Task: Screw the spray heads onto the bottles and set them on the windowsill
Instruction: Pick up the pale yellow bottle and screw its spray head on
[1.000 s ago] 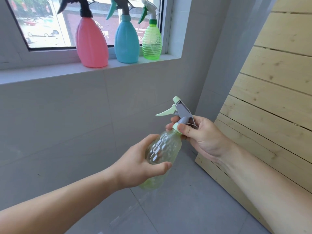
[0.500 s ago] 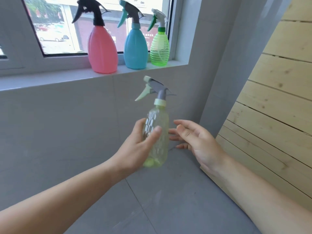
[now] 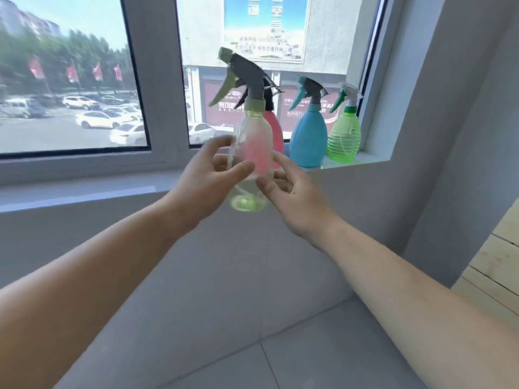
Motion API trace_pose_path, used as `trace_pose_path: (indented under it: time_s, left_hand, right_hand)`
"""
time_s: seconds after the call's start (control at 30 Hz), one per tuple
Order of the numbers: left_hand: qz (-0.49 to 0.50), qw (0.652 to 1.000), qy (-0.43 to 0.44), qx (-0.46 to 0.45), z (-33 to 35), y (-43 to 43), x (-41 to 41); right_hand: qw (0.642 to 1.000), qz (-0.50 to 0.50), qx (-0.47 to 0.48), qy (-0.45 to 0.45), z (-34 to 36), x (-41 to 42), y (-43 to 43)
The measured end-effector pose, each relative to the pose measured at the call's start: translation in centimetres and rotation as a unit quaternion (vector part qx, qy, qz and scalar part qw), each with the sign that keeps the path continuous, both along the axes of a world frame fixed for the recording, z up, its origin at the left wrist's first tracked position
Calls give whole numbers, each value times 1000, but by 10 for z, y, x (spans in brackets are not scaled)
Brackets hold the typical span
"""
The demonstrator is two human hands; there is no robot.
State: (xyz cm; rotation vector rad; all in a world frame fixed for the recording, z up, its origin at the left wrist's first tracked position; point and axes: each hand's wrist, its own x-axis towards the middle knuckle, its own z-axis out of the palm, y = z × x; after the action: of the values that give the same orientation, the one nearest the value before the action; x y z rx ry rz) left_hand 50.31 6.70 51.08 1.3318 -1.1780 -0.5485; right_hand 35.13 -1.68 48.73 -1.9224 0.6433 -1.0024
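Clear bottle is held upright, spray head pointing left. Left hand fingers wrap it; right hand fingers loosely spread, touching its right side.

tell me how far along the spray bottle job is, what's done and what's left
Done: three capped bottles stand on the windowsill: the pink bottle, blue bottle and green bottle. In hand: the clear bottle, its spray head on, held up by the left hand with the right hand at its side. Left: setting it on the sill. No other bottles are in view.
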Motion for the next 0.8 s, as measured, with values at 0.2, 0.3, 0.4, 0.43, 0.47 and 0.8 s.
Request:
trace_pose_path:
  time_s: [0.2, 0.3, 0.4, 0.43, 0.47, 0.8]
  left_hand:
    - [64, 998, 5, 25, 28, -16, 63]
    - [82, 996, 13, 27, 23, -26, 84]
    - [94, 995, 2, 32, 15, -34, 96]
    - [101, 994, -4, 32, 14, -36, 99]
    - [109, 994, -9, 31, 13, -39, 102]
    - [133, 991, -22, 19, 2, -48, 111]
  right_hand:
    - [1000, -4, -12, 20, 27, 77, -25]
    - [1000, -5, -9, 25, 28, 100, -30]
    - [999, -15, -2, 28, 23, 115, -35]
    - [999, -18, -2, 30, 22, 118, -38]
    - [999, -21, -1, 30, 22, 120, -39]
    - [998, -22, -19, 49, 18, 130, -46]
